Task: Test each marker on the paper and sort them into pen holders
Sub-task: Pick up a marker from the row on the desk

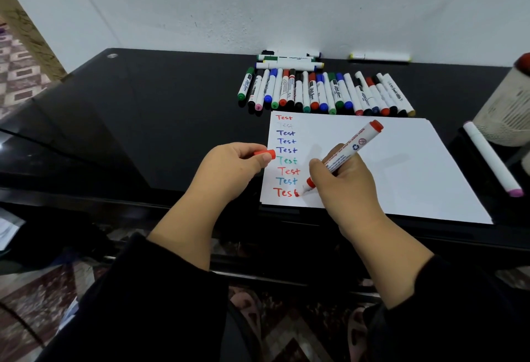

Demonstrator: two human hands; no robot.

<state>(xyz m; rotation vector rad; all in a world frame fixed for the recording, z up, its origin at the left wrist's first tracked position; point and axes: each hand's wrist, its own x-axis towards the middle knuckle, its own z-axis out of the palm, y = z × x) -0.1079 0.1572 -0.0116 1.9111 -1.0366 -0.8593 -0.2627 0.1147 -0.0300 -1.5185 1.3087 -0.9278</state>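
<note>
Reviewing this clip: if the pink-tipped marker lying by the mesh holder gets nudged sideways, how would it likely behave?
The pink-tipped marker looks round and lies loose on the glossy black table, so it would probably roll or slide. It seems stiff and light. The mesh holder beside it might stop it.

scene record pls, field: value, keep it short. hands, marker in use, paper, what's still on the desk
right hand: grips red marker, tip down on the paper, finishing the bottom red "Test"
left hand: pinches red cap at the paper's left edge
paper: white sheet on black desk; nine "Test" lines in a left column, the second very faint
marker row: capped, mixed colours, lying behind the paper
pink marker: lies right of the paper
pen holder: white mesh, right edge, partly cut off
</note>
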